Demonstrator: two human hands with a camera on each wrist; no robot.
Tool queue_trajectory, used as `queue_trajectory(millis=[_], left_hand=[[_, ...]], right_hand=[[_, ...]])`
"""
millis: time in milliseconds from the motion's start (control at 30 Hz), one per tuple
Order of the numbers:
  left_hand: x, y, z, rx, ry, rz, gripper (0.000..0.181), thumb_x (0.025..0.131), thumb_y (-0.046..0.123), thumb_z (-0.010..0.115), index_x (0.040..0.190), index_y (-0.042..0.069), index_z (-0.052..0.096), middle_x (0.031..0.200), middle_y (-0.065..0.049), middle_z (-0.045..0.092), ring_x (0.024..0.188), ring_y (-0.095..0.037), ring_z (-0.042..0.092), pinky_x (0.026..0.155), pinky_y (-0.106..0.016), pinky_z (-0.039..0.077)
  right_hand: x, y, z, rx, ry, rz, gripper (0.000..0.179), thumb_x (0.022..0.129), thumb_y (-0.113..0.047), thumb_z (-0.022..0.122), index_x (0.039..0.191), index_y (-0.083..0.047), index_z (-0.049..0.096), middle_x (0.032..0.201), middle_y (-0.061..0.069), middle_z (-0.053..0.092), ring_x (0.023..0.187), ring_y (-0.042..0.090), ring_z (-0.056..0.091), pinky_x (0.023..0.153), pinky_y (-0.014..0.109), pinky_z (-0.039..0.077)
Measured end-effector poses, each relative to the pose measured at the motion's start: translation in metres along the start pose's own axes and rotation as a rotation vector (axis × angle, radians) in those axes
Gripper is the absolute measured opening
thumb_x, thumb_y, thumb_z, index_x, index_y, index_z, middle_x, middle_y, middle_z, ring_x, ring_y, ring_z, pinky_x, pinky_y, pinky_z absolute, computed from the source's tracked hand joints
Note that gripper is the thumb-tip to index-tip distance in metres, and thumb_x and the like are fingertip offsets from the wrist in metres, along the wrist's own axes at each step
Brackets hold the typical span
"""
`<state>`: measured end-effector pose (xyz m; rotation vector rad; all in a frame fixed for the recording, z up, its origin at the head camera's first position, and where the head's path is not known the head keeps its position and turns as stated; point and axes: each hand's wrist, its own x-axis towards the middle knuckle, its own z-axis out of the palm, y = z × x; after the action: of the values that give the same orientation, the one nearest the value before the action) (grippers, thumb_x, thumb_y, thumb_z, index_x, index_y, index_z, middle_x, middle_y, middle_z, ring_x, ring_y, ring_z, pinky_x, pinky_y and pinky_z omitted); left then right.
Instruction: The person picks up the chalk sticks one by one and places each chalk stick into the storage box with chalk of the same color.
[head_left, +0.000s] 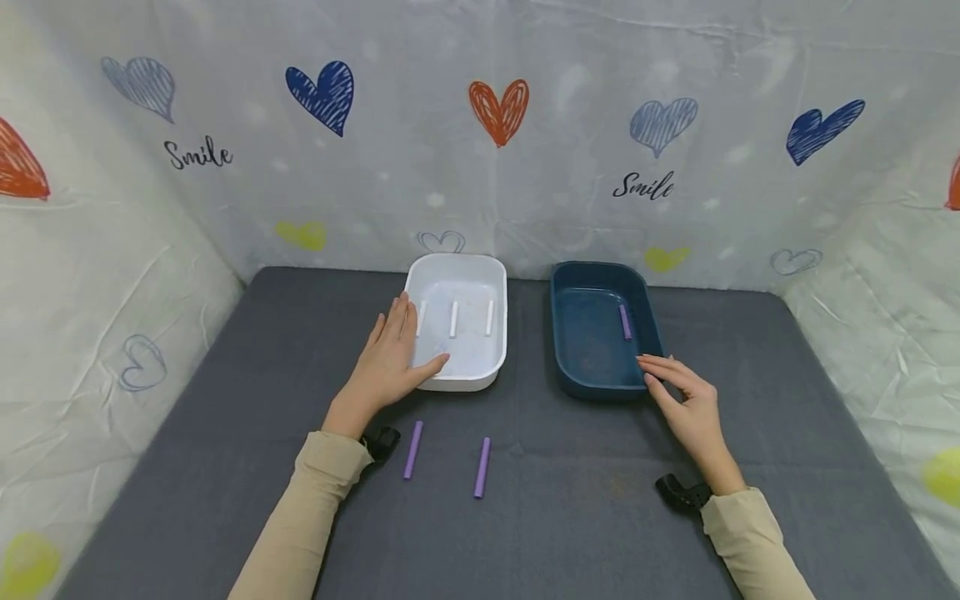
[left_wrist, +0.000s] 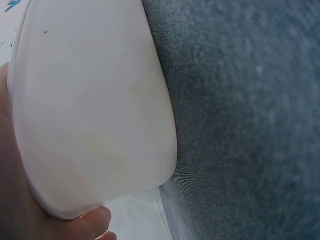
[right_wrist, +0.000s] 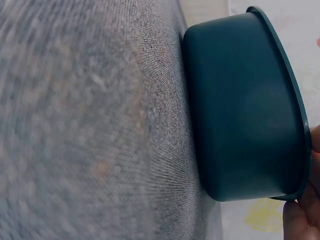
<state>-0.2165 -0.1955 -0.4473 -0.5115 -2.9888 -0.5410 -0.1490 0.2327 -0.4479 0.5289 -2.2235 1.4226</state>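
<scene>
White tub [head_left: 457,385] and teal tub [head_left: 600,367], sticks in both

Fingers of the left hand [head_left: 385,357] partly cover the leftmost white stick [head_left: 422,318]. Both wrist views show only the tubs' outer walls, and the right fingers run off the picture edge in theirs. The sleeves [head_left: 300,525] are cut off below.

Two more white sticks [head_left: 453,319] lie in the white tub, plain and slim, roughly parallel. One purple stick [head_left: 626,322] lies in the teal tub, near its right wall; two matching ones [head_left: 482,468] rest on grey cloth [head_left: 570,508] in front of the white tub.

The left fingers lie straight along the white tub's left rim, thumb spread wide toward its near side. The right hand [head_left: 684,398] has loosely bent fingers, thumb and forefinger slightly apart, tips touching the teal tub's near right corner.
</scene>
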Motion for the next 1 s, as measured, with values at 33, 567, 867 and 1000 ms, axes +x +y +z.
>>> queue_trajectory(millis=[33, 567, 867, 1000], left_hand=[[0.001, 0.0, -0.001, -0.002, -0.004, 0.002, 0.104, 0.094, 0.062, 0.052, 0.154, -0.01, 0.006, 0.164, -0.022, -0.006, 0.151, -0.035, -0.003, 0.121, -0.052, 0.004], [-0.003, 0.012, -0.015, -0.034, -0.035, 0.066, 0.094, 0.096, 0.063, 0.048, 0.157, -0.001, 0.019, 0.164, -0.02, 0.007, 0.151, -0.032, -0.006, 0.121, -0.054, 0.002], [-0.019, 0.032, -0.023, 0.045, 0.023, 0.227, 0.085, 0.096, 0.053, 0.056, 0.155, -0.002, 0.028, 0.161, -0.018, 0.025, 0.151, -0.03, 0.01, 0.121, -0.049, 0.01], [-0.029, 0.042, -0.025, -0.023, 0.053, 0.325, 0.079, 0.095, 0.043, 0.064, 0.153, -0.001, 0.033, 0.157, -0.017, 0.034, 0.149, -0.031, 0.021, 0.12, -0.048, 0.017]], right_hand=[[0.0, 0.0, 0.0, 0.005, 0.003, 0.003, 0.026, 0.087, 0.018, 0.063, 0.112, 0.012, 0.07, 0.116, 0.031, 0.065, 0.117, 0.019, 0.061, 0.116, 0.029, 0.03], [-0.001, 0.005, -0.002, 0.048, 0.008, 0.006, 0.026, 0.088, 0.018, 0.062, 0.112, 0.012, 0.07, 0.116, 0.031, 0.065, 0.116, 0.015, 0.062, 0.115, 0.026, 0.03], [-0.001, 0.003, -0.003, 0.057, -0.003, 0.028, 0.026, 0.088, 0.018, 0.062, 0.112, 0.014, 0.069, 0.115, 0.036, 0.062, 0.117, 0.015, 0.061, 0.115, 0.024, 0.029], [0.0, -0.001, -0.002, 0.049, -0.007, 0.04, 0.026, 0.088, 0.017, 0.062, 0.113, 0.014, 0.069, 0.116, 0.035, 0.062, 0.118, 0.018, 0.061, 0.115, 0.025, 0.029]])
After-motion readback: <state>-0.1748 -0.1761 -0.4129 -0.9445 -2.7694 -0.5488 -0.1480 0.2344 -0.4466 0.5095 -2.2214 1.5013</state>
